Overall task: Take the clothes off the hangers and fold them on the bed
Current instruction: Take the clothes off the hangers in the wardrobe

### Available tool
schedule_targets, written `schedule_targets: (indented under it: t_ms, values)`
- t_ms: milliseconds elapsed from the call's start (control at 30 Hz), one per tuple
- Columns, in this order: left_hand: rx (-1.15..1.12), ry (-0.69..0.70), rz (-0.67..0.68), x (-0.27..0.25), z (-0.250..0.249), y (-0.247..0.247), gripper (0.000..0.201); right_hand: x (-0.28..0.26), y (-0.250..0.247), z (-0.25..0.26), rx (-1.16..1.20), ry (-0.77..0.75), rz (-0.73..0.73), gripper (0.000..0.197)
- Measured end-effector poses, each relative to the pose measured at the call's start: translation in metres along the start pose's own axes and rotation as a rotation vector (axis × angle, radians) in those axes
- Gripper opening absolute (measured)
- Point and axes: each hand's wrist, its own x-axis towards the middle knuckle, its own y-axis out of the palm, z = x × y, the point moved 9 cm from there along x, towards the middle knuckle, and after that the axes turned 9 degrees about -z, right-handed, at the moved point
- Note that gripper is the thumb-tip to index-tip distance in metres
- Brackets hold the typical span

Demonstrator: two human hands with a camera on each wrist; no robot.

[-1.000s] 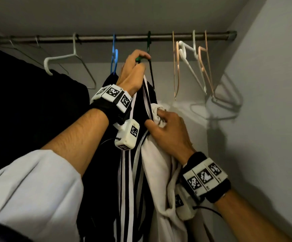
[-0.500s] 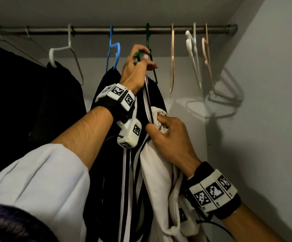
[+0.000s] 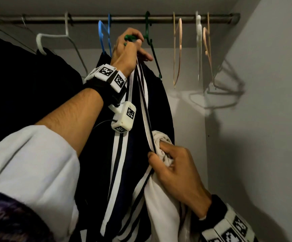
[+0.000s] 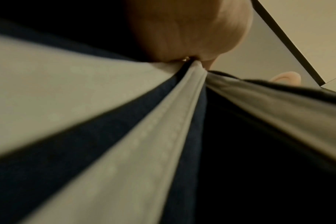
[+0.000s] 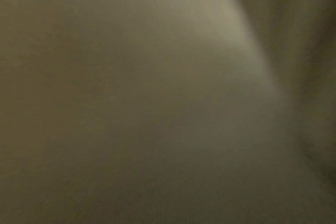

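A dark garment with white stripes (image 3: 124,163) hangs from a green hanger (image 3: 150,44) on the closet rail (image 3: 159,18). My left hand (image 3: 129,48) grips the green hanger's top together with the garment's upper edge. In the left wrist view the striped garment (image 4: 125,136) runs up into the palm of my left hand (image 4: 186,30). Lower down, my right hand (image 3: 173,165) clutches a bunched white garment (image 3: 161,198) and pinches the striped cloth's edge beside it. The right wrist view shows only blurred pale cloth (image 5: 163,106).
Empty hangers share the rail: a blue hanger (image 3: 105,37), a white hanger (image 3: 54,39), tan hangers (image 3: 178,49) and another white hanger (image 3: 199,32). Black clothes (image 3: 19,84) fill the left side. The closet's side wall (image 3: 263,102) stands close on the right.
My right hand has dropped lower along the striped garment with the white cloth, pulling it taut. The left hand stays on the green hanger.
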Motion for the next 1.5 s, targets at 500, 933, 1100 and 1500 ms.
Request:
schedule_targets:
  t_ms: [500, 933, 1100, 1500]
  values:
    - [0.071, -0.037, -0.064, -0.001, 0.0, -0.013, 0.021, -0.006, -0.037, -0.014, -0.071, 0.065, -0.1, 0.033]
    - [0.04, -0.039, -0.04, 0.005, 0.007, -0.008, 0.023, 0.174, -0.005, 0.026, -0.538, -0.027, -0.16, 0.049]
    - [-0.015, -0.054, -0.009, 0.004, 0.012, -0.006, 0.028, 0.164, 0.011, 0.008, -0.476, -0.018, -0.07, 0.017]
    - [-0.034, -0.035, -0.022, 0.006, 0.023, -0.01, 0.031, 0.049, 0.005, -0.013, -0.295, -0.015, -0.01, 0.019]
